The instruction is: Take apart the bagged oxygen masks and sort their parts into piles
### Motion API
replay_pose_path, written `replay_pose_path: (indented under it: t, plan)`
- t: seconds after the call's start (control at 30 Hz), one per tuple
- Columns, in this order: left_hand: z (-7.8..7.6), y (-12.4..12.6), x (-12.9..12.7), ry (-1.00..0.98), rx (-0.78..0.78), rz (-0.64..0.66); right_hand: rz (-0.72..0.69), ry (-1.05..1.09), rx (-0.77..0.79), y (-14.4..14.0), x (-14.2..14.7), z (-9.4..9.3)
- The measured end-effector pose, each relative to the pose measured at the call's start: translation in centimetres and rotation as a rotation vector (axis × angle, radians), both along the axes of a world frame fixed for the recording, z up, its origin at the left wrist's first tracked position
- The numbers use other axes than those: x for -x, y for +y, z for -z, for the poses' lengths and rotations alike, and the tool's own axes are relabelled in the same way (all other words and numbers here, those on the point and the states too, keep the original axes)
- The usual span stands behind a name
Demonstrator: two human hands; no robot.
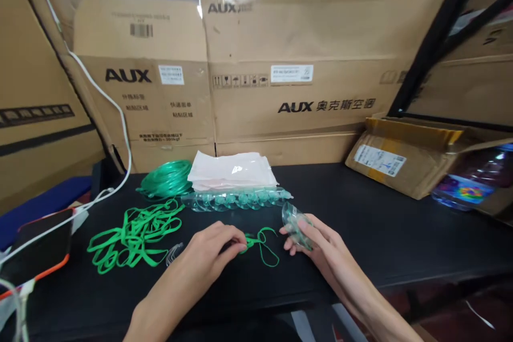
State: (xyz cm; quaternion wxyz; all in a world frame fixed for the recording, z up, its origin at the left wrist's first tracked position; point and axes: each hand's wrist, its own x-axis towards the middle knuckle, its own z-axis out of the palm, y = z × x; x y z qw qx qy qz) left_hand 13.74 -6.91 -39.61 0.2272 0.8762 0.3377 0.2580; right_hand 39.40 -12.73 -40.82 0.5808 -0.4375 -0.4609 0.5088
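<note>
Because the clear mask [295, 223] is thin moulded plastic, it looks light and a little springy — take it by the rim, not the dome, since a hard squeeze could likely dent it. It sits near the front edge of the black table [401, 224], right of centre, cupped in your right hand [316, 243], whose fingers curl loosely around its underside while the thumb lies along its side. The green strap [262, 243] is soft and limp, probably elastic, and will slip unless pinched — it trails in a loop between your hands. Your left hand [212, 248] is nearly closed, thumb and fingertips pinching the strap's left end [243, 246].
</note>
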Motion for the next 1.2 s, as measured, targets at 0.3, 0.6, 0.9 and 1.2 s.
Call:
replay_pose_path:
  t: [0.3,0.6,0.9,1.2]
  plan:
    - [0.9,1.3,0.4,-0.091,0.052,0.072,-0.207,-0.172,-0.029,1.1,2.9,-2.0]
    - [1.1,1.5,0.9,-0.081,0.095,-0.064,-0.035,-0.294,-0.101,4.1,0.7,-4.8]
    - [-0.4,1.1,-5.4,0.166,-0.317,0.088,0.001,-0.465,-0.054,4.0,-2.6,-5.6]
    - [1.7,5.1,-9.4,0.279,-0.215,0.312,-0.041,-0.458,-0.091,4.3,-3.3,-4.5]
